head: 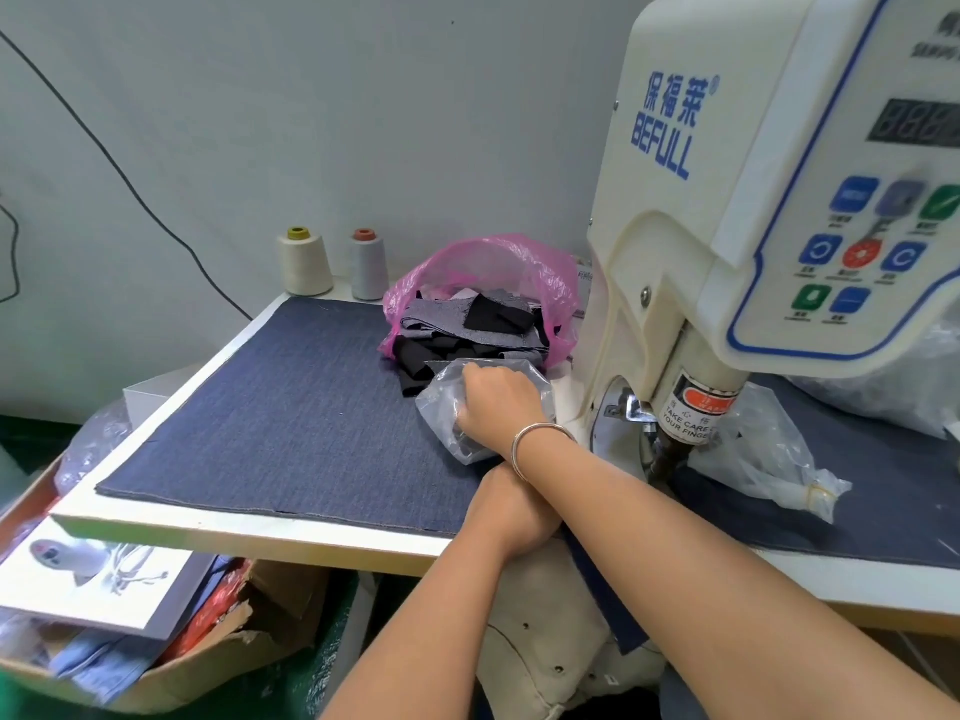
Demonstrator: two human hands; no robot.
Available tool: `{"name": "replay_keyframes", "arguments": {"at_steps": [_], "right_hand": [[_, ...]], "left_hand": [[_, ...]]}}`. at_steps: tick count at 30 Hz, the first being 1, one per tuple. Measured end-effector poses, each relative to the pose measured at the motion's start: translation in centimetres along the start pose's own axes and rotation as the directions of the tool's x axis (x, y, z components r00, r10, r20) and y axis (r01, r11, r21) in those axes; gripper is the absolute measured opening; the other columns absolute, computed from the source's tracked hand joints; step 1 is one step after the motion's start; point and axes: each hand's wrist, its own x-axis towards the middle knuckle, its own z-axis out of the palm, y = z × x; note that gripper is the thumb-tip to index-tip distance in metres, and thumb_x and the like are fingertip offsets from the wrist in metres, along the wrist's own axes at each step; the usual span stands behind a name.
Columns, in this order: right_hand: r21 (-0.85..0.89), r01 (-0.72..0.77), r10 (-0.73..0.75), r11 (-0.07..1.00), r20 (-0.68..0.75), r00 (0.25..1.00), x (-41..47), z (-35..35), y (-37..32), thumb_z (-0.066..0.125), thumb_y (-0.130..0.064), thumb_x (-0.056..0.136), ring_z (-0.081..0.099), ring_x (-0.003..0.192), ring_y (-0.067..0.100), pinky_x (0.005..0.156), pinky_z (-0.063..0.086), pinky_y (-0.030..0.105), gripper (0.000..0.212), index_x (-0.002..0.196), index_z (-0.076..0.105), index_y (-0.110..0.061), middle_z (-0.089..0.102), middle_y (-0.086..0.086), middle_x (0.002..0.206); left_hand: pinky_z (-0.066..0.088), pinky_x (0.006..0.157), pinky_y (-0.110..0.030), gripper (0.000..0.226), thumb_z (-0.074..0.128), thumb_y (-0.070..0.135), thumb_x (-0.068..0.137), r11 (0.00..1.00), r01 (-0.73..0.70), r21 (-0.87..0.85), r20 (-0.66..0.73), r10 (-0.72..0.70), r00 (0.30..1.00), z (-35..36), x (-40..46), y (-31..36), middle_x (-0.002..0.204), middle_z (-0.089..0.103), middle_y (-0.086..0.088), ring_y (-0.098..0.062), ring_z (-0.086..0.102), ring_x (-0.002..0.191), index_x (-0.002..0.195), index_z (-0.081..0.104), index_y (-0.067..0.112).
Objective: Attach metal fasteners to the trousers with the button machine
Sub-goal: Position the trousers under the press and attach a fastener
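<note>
Nearest the camera, beige trousers (540, 631) hung below the front edge of the table (291, 535), with small dark holes or studs showing on the cloth. Just above them the left hand (511, 517) lay at that front edge, mostly hidden under the crossing right forearm, so whether its fingers were clenched or released could not be told. The right hand (496, 405), a metal bangle (537, 446) on its wrist, reached across to a clear plastic bag (457, 407) on the blue denim mat (291, 413) and its fingers, curled down into the plastic, grasped the bag. To the right stood the cream button machine (727, 200), its pressing head (675, 439) low over the mat, with another crumpled clear bag (769, 459) beside it. Behind the grasped bag sat a pink bag (483, 283) full of grey and black fabric scraps. At the far edge, against the wall, stood two thread cones (332, 262), one cream and one pale grey.
</note>
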Motion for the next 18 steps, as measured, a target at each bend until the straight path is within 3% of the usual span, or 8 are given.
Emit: {"name": "replay_keyframes", "arguments": {"at_steps": [3,5,7,10,12,14,18], "right_hand": [[0.312,-0.131,0.142,0.941,-0.014,0.99,-1.0,-0.9,0.5,0.053,-0.015,0.079,0.058,0.084,0.03,0.064,0.039,0.031,0.01,0.088,0.056,-0.013,0.066,0.009,0.087],[0.462,-0.135,0.188,0.876,-0.07,0.98,-2.1,-1.5,1.0,0.056,-0.012,0.077,0.057,0.076,0.022,0.065,0.041,0.029,0.005,0.08,0.058,-0.016,0.065,0.001,0.077],[0.574,-0.109,0.204,0.811,-0.104,0.973,-3.5,-2.0,1.5,0.059,-0.009,0.077,0.055,0.069,0.013,0.065,0.039,0.022,0.008,0.076,0.06,-0.017,0.06,-0.008,0.068],[0.697,-0.108,0.24,0.709,-0.094,0.966,-6.1,-2.2,2.0,0.064,-0.009,0.08,0.056,0.065,0.0,0.063,0.04,0.009,0.017,0.073,0.061,-0.024,0.058,-0.018,0.066],[0.76,-0.111,0.281,0.64,-0.097,0.955,-7.8,-2.4,2.3,0.067,-0.008,0.08,0.061,0.071,-0.005,0.07,0.042,0.004,0.018,0.073,0.066,-0.024,0.062,-0.02,0.07],[0.825,-0.097,0.316,0.557,-0.102,0.943,-9.4,-3.1,2.3,0.068,-0.004,0.08,0.064,0.077,-0.007,0.076,0.045,0.005,0.018,0.076,0.071,-0.021,0.067,-0.018,0.075],[0.937,-0.062,0.342,0.345,-0.064,0.938,-12.8,-4.9,2.1,0.071,-0.005,0.081,0.068,0.078,0.001,0.077,0.052,0.017,0.017,0.079,0.072,-0.022,0.073,-0.007,0.079]], "left_hand": [[0.051,0.083,-0.041,0.02,0.049,0.014,0.087,0.999,-0.004,-0.045,-0.028,0.002,1.0,0.0,-0.1,0.2,0.105,0.066,-0.011,-0.028,0.06,0.096,0.104,0.06,0.015],[0.052,0.077,-0.044,0.016,0.048,0.012,0.084,0.999,-0.026,-0.045,-0.042,0.025,0.999,-0.1,-0.1,0.5,0.096,0.066,-0.013,-0.03,0.06,0.087,0.095,0.059,0.014],[0.052,0.074,-0.046,0.017,0.045,0.019,0.078,0.998,-0.047,-0.038,-0.048,0.045,0.998,-0.3,-0.3,0.8,0.091,0.065,-0.014,-0.032,0.06,0.083,0.089,0.058,0.014],[0.053,0.073,-0.045,0.037,0.04,0.025,0.07,0.995,-0.084,-0.05,-0.065,0.081,0.995,-0.3,-0.3,0.9,0.092,0.067,-0.013,-0.032,0.061,0.085,0.095,0.062,0.009],[0.052,0.069,-0.045,0.029,0.044,0.021,0.073,0.995,-0.095,-0.038,-0.068,0.093,0.993,-0.3,-0.2,0.9,0.089,0.068,-0.013,-0.032,0.062,0.083,0.092,0.062,0.009],[0.052,0.065,-0.045,0.016,0.048,0.016,0.075,0.995,-0.094,-0.031,-0.075,0.092,0.993,-0.3,-0.2,0.9,0.084,0.068,-0.013,-0.033,0.062,0.08,0.084,0.06,0.01],[0.053,0.067,-0.047,0.028,0.041,0.025,0.07,0.996,-0.07,-0.056,-0.052,0.067,0.996,-0.1,-0.1,0.7,0.077,0.068,-0.008,-0.027,0.063,0.075,0.076,0.062,0.008]]}}
